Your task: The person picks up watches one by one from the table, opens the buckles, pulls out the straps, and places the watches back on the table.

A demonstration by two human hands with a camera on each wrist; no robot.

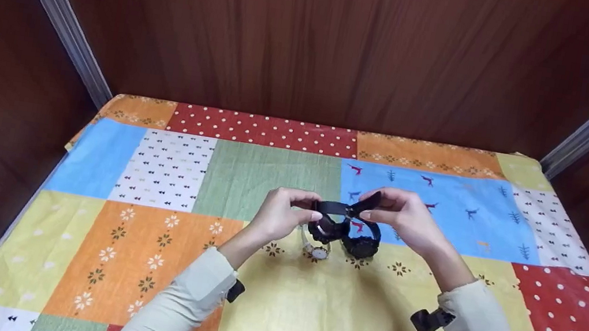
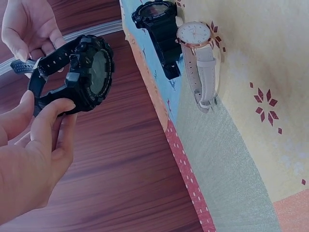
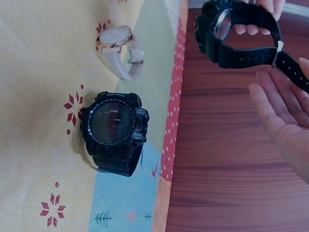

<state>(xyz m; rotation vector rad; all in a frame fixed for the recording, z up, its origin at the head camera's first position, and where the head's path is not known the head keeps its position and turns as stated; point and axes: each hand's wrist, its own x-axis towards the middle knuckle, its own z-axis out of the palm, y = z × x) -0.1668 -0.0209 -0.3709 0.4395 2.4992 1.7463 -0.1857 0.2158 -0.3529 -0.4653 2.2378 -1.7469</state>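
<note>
Held up above the table is a black digital-style wristwatch (image 2: pixel 99 72), its strap looped and threaded through the buckle. My left hand (image 1: pixel 278 213) pinches it by the strap close to the case, thumb on one side and fingers on the other. At the strap's free end, my right hand (image 1: pixel 406 217) grips the tail between thumb and fingers. Below, a second black wristwatch (image 3: pixel 113 128) lies on the cloth with its dial facing up. Beside it sits a white-strapped wristwatch (image 2: pixel 194 35) with a rose-gold rim and a white dial, its strap looped.
A patchwork tablecloth (image 1: pixel 279 303) in yellow, orange, blue, green and red covers the table. Dark wood panels (image 1: pixel 302 38) rise behind it and at both sides, joined by grey metal corner strips (image 1: pixel 55 7). Small black devices (image 1: pixel 427 321) are worn at the wrists.
</note>
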